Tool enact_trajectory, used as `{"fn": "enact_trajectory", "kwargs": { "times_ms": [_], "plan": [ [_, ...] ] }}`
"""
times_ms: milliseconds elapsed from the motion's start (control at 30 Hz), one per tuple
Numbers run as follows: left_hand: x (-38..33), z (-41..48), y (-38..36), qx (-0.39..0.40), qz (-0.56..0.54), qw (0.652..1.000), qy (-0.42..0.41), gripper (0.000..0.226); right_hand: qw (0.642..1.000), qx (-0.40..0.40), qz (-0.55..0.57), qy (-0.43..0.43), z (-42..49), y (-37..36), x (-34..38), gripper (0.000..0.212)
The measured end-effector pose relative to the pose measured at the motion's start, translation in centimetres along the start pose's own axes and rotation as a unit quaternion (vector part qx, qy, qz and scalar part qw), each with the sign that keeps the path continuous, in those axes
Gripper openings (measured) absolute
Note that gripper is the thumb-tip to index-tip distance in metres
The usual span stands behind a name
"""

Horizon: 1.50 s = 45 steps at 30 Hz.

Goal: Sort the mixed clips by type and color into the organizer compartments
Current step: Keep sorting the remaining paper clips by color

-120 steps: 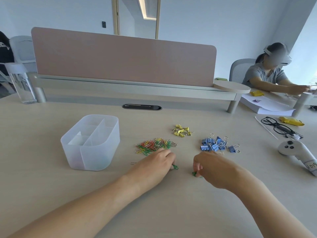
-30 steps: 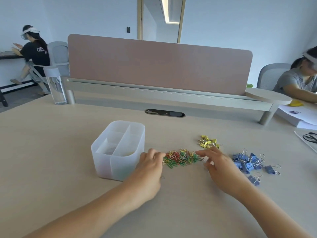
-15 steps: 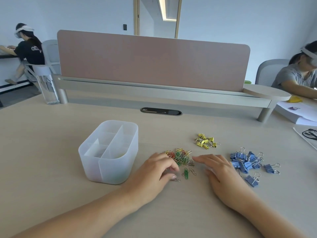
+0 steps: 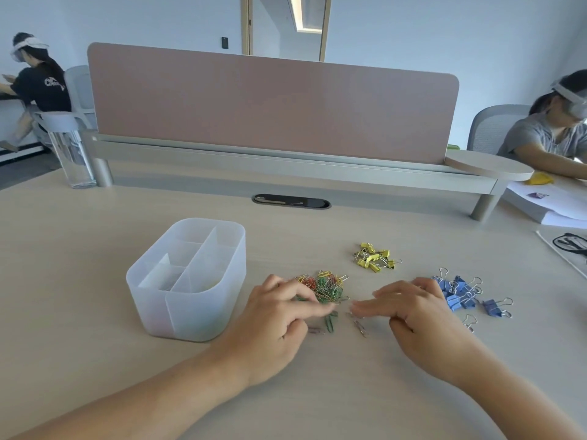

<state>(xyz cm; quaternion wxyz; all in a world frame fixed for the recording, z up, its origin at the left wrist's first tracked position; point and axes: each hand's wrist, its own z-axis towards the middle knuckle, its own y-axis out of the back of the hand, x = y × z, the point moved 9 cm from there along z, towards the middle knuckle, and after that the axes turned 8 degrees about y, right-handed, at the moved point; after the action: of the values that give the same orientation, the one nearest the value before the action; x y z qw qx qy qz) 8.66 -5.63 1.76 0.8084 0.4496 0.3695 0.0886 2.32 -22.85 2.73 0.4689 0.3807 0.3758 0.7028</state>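
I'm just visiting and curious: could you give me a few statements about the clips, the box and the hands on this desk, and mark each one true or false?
1. The yellow binder clips and the blue binder clips lie in separate piles. True.
2. The plastic box is to the right of all the clips. False: it stands to their left.
3. The paper clips are a pile of mixed colours. True.
4. The right hand is lifting a blue binder clip. False: it lies low over the desk, fingers spread beside the paper clips.
5. The left hand is inside the box. False: it is at the paper clips, with a green one by its fingertips.
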Motion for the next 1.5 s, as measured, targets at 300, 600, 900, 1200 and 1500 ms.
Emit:
{"fn": "enact_trajectory", "kwargs": {
  "times_ms": [300, 600, 900, 1200, 1500],
  "plan": [
    [-1.1, -0.6, -0.7, 0.017, 0.102, 0.994, -0.040, 0.057, 0.998, 0.054, 0.001, 0.044, 0.3, -1.6, 1.5, 0.084],
    [-0.2, -0.4, 0.0, -0.015, 0.073, 0.997, -0.007, 0.057, 0.999, 0.019, 0.026, 0.041, 0.2, -0.9, 1.4, 0.074],
    [-0.1, -0.4, -0.5, 0.001, 0.130, 0.992, 0.008, 0.065, 0.995, 0.067, 0.000, 0.071, 0.1, -0.9, 1.8, 0.072],
    [0.3, -0.3, -0.3, 0.004, 0.091, 0.996, 0.019, 0.070, 0.996, 0.000, 0.024, 0.081, 0.5, 0.3, 3.3, 0.065],
    [0.9, -0.4, 0.8, -0.031, 0.081, 0.996, 0.018, 0.055, 0.997, 0.019, 0.005, 0.069, 0.2, 0.8, 2.3, 0.060]
  ]
}}
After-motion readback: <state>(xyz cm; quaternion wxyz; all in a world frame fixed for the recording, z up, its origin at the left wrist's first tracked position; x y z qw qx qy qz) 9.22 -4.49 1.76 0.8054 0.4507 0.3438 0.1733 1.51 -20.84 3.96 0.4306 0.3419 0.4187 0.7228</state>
